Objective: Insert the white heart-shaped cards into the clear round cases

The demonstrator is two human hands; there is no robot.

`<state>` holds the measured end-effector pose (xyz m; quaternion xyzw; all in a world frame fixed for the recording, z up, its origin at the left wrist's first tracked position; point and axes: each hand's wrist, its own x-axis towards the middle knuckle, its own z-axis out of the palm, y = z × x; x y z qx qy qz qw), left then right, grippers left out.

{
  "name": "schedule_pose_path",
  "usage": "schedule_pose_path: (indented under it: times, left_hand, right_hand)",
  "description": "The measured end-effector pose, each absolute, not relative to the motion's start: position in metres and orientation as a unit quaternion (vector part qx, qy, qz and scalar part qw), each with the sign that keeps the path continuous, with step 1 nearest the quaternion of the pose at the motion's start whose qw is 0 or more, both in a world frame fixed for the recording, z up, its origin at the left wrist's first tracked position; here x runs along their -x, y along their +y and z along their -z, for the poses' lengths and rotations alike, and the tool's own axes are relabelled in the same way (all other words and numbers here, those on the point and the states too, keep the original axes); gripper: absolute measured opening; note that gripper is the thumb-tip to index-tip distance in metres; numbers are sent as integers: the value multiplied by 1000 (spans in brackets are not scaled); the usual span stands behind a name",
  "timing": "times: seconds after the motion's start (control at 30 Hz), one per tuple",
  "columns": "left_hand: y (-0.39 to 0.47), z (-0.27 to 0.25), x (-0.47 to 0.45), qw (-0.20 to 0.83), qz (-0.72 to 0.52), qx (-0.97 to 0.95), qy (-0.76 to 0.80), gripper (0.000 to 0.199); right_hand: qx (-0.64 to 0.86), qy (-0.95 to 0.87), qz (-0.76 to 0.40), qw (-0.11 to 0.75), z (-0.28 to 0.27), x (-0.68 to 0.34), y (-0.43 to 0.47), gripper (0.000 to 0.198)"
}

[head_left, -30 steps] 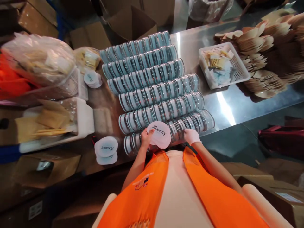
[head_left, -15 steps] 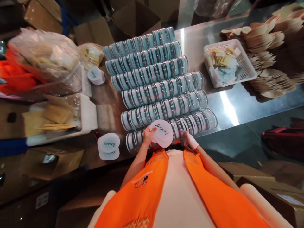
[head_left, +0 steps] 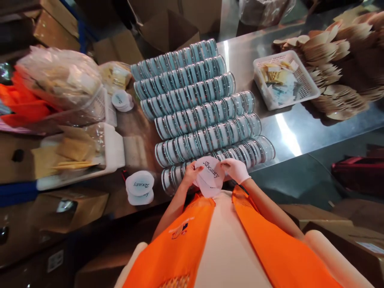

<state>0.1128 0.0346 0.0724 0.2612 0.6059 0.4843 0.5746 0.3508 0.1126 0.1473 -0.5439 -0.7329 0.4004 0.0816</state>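
Pinching with fingers of left hand (head_left: 190,175) at nine o'clock and right hand (head_left: 238,171) at two, equally near, on printed discs (head_left: 211,172); round, without long axis; overlapping the nearest container row (head_left: 249,153), slanting half-past-eight to half-past-two.

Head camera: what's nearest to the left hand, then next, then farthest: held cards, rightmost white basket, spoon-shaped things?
1. Held cards: in the left hand.
2. Rightmost white basket: off to the right.
3. Spoon-shaped things: farther right.
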Motion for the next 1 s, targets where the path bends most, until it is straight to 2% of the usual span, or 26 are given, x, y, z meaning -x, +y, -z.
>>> schedule_pose_path:
  times: [0.07, 0.17, 0.3, 0.5, 0.6, 0.7, 0.77, 0.87, 0.93, 1.0]
  left_hand:
    - [28, -78, -107, 605, -459, -281, 587, 59]
    - [14, -83, -93, 647, -425, -290, 563, 61]
    - [-1, -79, -75, 625, -456, -236, 588, 59]
    - [-1, -66, -54, 500, -548, -210, 637, 55]
    - [0, -61, -48, 478, -544, -223, 653, 53]
    - [-1, -56, -47, 472, -535, -236, 660, 52]
    - [-1, -54, -48, 481, -533, -241, 653, 51]
    - [-1, -53, -48, 494, -529, -248, 644, 49]
    - [0, -53, -48, 494, -526, -251, 646, 49]
    - [1, -55, -49, 492, -525, -249, 648, 50]
  right_hand:
    - [559, -724, -399, 67, -150, -352, 115, 20]
    - [615, -695, -359, 96, -159, -375, 112, 24]
    - [645, -707, -266, 117, -176, -406, 97, 23]
    - [627, -757, -183, -37, -193, -383, 86, 20]
    - [621, -755, -185, -102, -187, -359, 102, 23]
    - [616, -749, -206, -131, -161, -340, 118, 29]
    - [608, -751, -223, -127, -135, -333, 118, 32]
    - [614, -746, -253, -54, -99, -333, 102, 38]
    - [631, -726, -273, -9, -85, -340, 94, 38]
    - [638, -704, -314, -4, -82, -349, 95, 36]
